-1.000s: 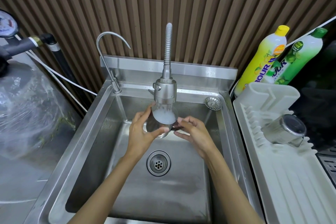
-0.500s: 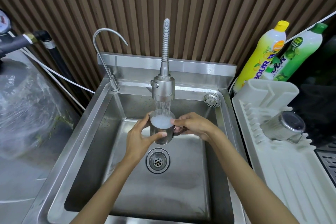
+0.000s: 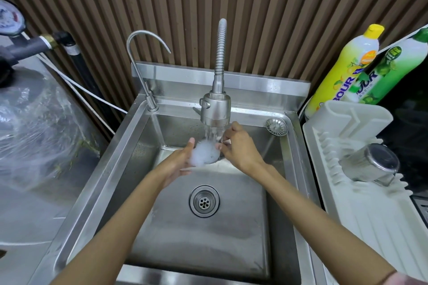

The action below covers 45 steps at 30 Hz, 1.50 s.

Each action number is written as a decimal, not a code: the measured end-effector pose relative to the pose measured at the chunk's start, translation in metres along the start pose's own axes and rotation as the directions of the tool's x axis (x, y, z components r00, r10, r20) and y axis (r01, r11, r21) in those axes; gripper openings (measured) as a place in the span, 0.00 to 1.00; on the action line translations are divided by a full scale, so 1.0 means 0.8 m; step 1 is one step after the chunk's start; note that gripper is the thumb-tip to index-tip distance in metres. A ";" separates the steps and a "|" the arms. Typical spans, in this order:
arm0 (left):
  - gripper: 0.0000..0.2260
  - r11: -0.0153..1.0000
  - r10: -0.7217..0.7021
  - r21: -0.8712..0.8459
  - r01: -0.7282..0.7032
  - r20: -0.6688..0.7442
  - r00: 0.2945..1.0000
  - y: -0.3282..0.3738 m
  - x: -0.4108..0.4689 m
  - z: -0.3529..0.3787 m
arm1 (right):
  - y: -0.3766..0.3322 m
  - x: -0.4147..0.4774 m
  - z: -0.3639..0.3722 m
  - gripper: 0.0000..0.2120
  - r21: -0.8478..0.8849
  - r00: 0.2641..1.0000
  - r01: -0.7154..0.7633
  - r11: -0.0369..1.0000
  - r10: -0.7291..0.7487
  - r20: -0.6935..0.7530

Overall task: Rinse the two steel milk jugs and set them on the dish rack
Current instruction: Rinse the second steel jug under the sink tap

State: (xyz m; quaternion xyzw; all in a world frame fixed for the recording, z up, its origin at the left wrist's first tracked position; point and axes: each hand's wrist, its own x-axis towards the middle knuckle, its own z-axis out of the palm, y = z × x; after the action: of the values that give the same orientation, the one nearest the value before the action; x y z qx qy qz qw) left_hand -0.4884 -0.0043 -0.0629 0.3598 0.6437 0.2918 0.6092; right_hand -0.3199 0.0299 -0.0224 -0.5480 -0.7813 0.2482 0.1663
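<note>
Left hand (image 3: 179, 162) cupped under jug (image 3: 207, 152), right hand (image 3: 238, 148) pinching its far side; both grips closed on it beneath running tap (image 3: 215, 109), over sink (image 3: 287, 169). Steel rigid, light, likely slippery when wet: best taken by handle, hidden here. Second jug (image 3: 370, 164) lying on dish rack (image 3: 375, 227).

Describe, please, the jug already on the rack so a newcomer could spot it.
Right of the sink stands a white dish rack. The steel jug lies on its side across the rack's ribs, below two soap bottles. It is the rack's only item.
</note>
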 end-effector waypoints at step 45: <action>0.17 0.956 0.237 -0.104 -0.275 -0.280 0.930 0.004 -0.029 0.036 | 0.040 -0.011 0.023 0.12 0.589 0.970 -0.093 0.803 0.207 -0.130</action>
State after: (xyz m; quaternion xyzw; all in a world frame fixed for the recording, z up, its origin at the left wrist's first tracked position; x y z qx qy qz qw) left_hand -0.4594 -0.0232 -0.0498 0.3544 0.6444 0.4591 0.4984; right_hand -0.3018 0.0269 -0.0560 -0.5525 -0.6036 0.4335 0.3774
